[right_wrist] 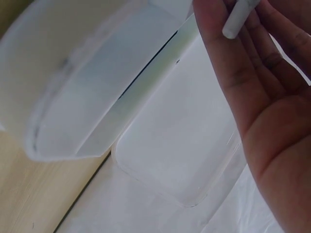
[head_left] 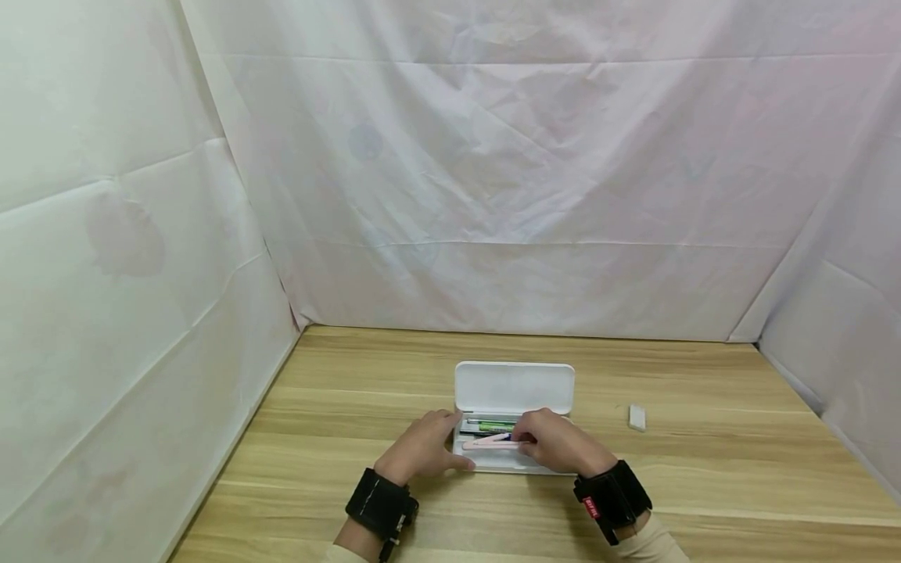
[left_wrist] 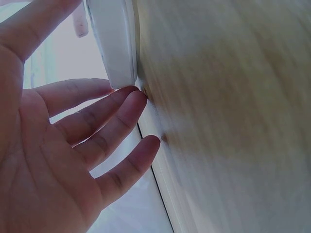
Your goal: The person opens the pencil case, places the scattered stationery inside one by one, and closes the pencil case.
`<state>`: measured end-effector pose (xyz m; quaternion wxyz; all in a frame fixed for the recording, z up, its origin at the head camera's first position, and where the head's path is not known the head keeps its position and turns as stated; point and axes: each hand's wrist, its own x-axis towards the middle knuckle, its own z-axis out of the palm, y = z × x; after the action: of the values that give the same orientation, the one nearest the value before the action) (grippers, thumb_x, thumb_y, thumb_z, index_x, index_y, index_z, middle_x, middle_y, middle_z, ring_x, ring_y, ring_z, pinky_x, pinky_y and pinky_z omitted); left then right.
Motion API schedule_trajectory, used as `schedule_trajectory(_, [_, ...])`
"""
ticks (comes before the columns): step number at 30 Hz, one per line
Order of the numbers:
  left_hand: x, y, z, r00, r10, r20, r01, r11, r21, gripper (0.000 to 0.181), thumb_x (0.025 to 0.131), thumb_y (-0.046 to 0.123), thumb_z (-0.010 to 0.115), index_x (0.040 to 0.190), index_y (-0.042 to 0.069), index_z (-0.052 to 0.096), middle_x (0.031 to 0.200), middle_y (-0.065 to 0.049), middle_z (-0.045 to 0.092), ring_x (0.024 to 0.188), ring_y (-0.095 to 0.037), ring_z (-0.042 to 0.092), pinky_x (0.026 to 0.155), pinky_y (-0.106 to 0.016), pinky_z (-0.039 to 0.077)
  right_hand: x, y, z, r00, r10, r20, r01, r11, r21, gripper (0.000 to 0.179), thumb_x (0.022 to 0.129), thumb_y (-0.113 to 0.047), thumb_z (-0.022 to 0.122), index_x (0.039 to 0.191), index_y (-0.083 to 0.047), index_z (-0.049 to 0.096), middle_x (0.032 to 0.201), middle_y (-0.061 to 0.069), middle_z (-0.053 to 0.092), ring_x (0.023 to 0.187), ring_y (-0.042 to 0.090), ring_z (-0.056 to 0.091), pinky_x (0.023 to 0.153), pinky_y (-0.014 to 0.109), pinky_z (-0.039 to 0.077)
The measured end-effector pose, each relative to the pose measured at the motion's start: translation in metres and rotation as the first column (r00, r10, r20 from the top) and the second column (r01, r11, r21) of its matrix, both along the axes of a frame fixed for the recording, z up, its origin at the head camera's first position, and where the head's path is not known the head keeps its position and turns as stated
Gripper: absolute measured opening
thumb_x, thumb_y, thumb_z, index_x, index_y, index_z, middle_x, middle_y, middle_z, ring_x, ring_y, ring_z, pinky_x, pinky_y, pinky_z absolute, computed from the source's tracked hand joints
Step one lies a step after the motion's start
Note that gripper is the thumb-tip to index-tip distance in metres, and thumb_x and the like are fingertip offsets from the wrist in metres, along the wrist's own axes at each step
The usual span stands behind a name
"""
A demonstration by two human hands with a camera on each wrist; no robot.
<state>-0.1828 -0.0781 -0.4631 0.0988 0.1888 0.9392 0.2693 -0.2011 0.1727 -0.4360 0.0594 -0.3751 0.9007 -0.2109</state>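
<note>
A white pencil case [head_left: 515, 386] lies on the table with its lid raised at the back. Across its left end reaches my left hand [head_left: 424, 444], thumb by the front edge and index finger near the back corner. In the left wrist view, fingertips [left_wrist: 138, 99] of that hand meet the case's end near the tabletop. Over the tray, my right hand [head_left: 556, 439] pinches a slim pale pink tool [head_left: 486, 443] that forks into a narrow V; its exact kind is unclear. A rounded white end [right_wrist: 238, 22] shows between the right fingers. Green pencils [head_left: 493, 427] lie behind it in the case.
A small white eraser-like block [head_left: 637, 417] lies on the wooden table [head_left: 725, 461] to the right of the case. White cloth [head_left: 535, 180] hangs at the back and both sides. Each wrist wears a black strap [head_left: 612, 500].
</note>
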Motion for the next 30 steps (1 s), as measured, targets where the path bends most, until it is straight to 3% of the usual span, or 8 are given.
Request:
schedule_trajectory(15, [0.0002,-0.0001,-0.0005,1.000,0.002,0.001,-0.002,1.000,-0.005,0.089,0.077,0.045,0.083,0.148,0.006,0.046,0.141,-0.013,0.054,0.128,-0.028,0.051,0.108,-0.045,0.045,0.0021,-0.0048,0.0000,1.000,0.003,-0.008,-0.002,0.999,0.048,0.012,0.083,0.003,0.068,0.082,-0.008,0.074,0.079,-0.007,0.065,0.073,0.003,0.052,0.065,0.025,0.049])
schedule_trajectory(30, [0.0003,-0.0003,0.0001,1.000,0.004,0.004,-0.004,1.000,0.002,0.086,0.077,0.044,0.083,0.147,0.009,0.047,0.140,-0.011,0.054,0.129,-0.027,0.050,0.108,-0.045,0.045,0.0059,-0.0096,-0.0034,1.000,-0.004,-0.001,0.004,0.999,0.053,0.013,0.083,0.001,0.071,0.078,-0.010,0.074,0.075,-0.008,0.065,0.067,0.003,0.050,0.061,0.021,0.045])
